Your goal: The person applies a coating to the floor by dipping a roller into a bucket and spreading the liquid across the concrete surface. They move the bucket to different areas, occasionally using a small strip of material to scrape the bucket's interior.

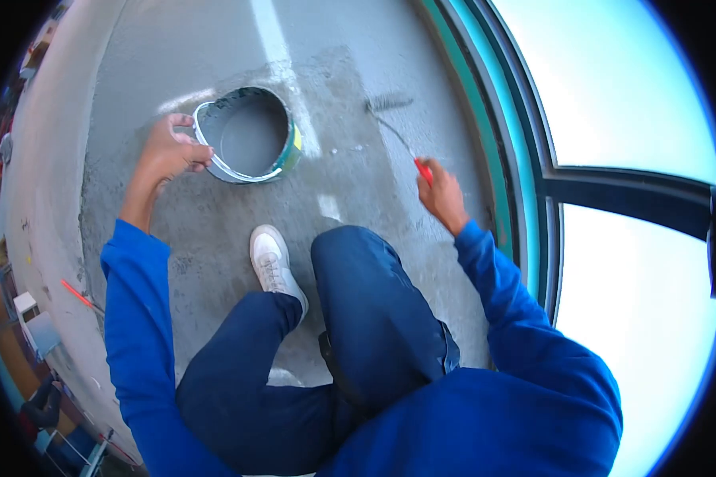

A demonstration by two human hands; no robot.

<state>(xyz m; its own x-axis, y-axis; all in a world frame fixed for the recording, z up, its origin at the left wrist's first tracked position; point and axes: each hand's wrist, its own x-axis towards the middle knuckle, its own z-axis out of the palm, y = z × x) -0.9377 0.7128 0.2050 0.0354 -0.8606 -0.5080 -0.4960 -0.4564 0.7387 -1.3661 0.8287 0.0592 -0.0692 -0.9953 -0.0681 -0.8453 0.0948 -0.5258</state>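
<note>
On the floor in front of me stands a bucket [286, 164] with grey paint [252, 140] inside and a pale rim. At the bucket's left side is my left hand [173, 149], its fingers and thumb curled at the rim. My right hand [442, 195] is closed around the red handle of a paint roller [391, 102]. The roller's grey-coated head rests on the floor near the window side, right of the bucket. A wet grey coat [374, 48] covers the far floor and the strip along the frame.
A green and dark window frame [525, 151] runs along the right, with bright panes beyond. At left is a raised concrete edge [52, 183], with a second red-handled tool [78, 294] on it and clutter below. My white shoe [270, 258] is on the bare, uncoated floor.
</note>
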